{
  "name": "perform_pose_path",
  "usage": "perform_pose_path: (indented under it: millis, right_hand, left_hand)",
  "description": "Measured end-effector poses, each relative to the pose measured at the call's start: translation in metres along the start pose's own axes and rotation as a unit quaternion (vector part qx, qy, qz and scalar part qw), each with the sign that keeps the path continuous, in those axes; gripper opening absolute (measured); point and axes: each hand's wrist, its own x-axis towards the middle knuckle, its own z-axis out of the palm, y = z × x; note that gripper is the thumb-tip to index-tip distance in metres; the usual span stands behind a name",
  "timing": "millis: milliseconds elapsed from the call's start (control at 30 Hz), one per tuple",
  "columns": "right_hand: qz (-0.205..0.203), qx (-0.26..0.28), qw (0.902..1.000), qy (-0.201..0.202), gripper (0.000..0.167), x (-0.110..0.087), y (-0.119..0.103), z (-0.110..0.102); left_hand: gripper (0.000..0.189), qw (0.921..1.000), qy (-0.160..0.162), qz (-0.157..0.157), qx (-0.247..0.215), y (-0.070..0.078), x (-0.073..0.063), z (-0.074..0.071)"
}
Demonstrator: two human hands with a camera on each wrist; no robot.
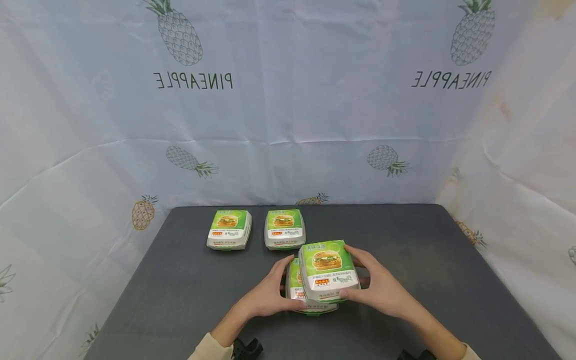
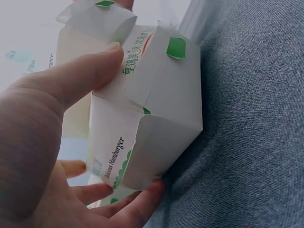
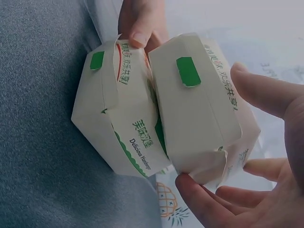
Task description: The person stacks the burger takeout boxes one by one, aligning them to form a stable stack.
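1. Backdrop: a white fabric sheet printed with pineapples (image 1: 337,110) stood behind the work area.
2. Surface: a dark grey, flat tabletop (image 1: 180,300) bore all cartons.
3. Right hand (image 1: 380,282): thumb at the front and fingers at the far side, it gripped a green-and-white, squarish cardboard burger box (image 1: 329,272), the upper one. That box lay directly left of this hand, the nearer of the two.
4. Left hand (image 1: 270,292): thumb and fingers were curled round a matching green-and-white cardboard lower box (image 1: 294,285) on the tabletop.
5. Key relation: the upper box overlapped the lower box's lid, offset rightward and slightly askew. Full contact could not be confirmed. Neither showed a clear long axis.
6. Containers: two further green-and-white cardboard boxes (image 1: 285,229) stood apart at the rear. All four appeared closed; contents could not be seen.
7. Detail: a green rectangular tab (image 3: 188,71) showed on the upper box's side.
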Motion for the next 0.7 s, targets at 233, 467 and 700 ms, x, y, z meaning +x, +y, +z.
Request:
perform_pose_path:
  millis: [233, 467, 700]
  right_hand:
    - [0.024, 0.032, 0.9992, -0.004, 0.102, -0.001, 0.000, 0.003]
    - [0.038, 0.099, 0.9939, -0.032, 0.100, -0.003, -0.004, 0.006]
    - [0.048, 0.111, 0.9917, -0.043, 0.102, 0.001, -0.003, 0.012]
  left_hand:
    - [0.126, 0.9996, -0.012, 0.000, 0.027, 0.006, -0.006, -0.006]
    - [0.123, 0.9986, -0.010, 0.020, 0.047, 0.023, -0.018, -0.013]
    - [0.116, 0.9982, -0.017, 0.054, -0.020, 0.028, -0.018, -0.010]
